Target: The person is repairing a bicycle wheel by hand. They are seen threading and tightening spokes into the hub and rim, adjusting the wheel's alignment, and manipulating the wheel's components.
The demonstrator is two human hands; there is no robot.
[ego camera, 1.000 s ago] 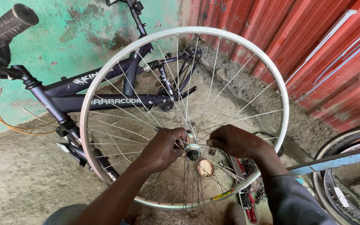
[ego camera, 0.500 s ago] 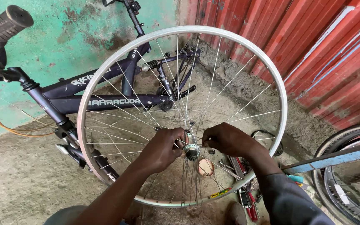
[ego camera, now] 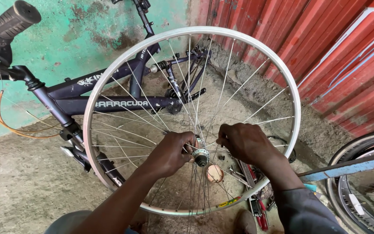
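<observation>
rough concrete floor point(ego camera: 27, 182) runs under everything, dusty and bare, meeting a green wall point(ego camera: 66, 26) at the back and red metal sheeting point(ego camera: 325, 52) to the right.

nearest, the left hand point(ego camera: 169, 152) and the right hand point(ego camera: 244, 143) sit on either side of the hub point(ego camera: 201, 157) of a bare wheel point(ego camera: 297, 130) held upright in front of the person. the left fingers are curled shut around the hub's near end, seemingly pinching the axle. the right fingers are closed too, bunched on something small just right of the hub among the spokes point(ego camera: 247, 93); what they pinch i cannot tell.

it looks like hub work is in hand, one hand holding the axle and the other turning a part on it. a further turn would call for the left grip to stay firm so the axle does not spin.

just below the hub lies a small round tin point(ego camera: 215, 173), and tools point(ego camera: 256, 208) with red handles lie on the floor near the rim's lower edge. at the right edge stands another wheel point(ego camera: 360, 203) behind a blue bar point(ego camera: 347, 168).

farther back a dark bike frame point(ego camera: 109, 97) leans by the wall, its grip point(ego camera: 14, 19) at top left.
</observation>
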